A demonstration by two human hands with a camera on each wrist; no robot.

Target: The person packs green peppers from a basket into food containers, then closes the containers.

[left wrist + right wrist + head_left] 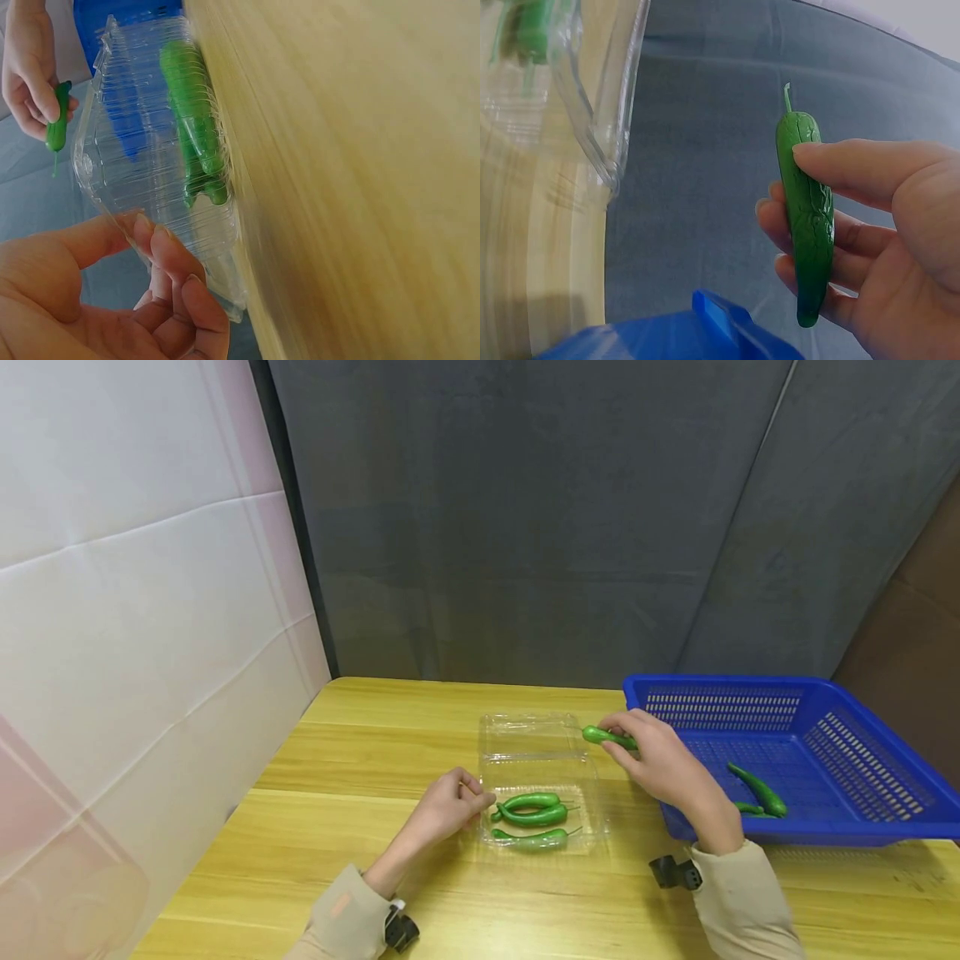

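Observation:
A clear plastic clamshell box (592, 806) lies with its lid (528, 735) folded back, away from me. Inside it are several green chili peppers (534, 816), stems pointing right. My left hand (446, 810) pinches the box's left rim between thumb and fingers, as the left wrist view shows close up at the clear wall (112, 172). Between the thumb and fingers of my right hand (667, 764) is another green chili pepper (806, 217), held in the air between the box and the blue basket (795, 831). Its thin stem sticks out past the thumb.
The blue slotted basket stands at the right of the wooden table (360, 752), with a few green chili peppers (761, 789) in it. A dark grey curtain (510, 527) hangs behind the table, and a pale wall covering (142, 593) borders the left.

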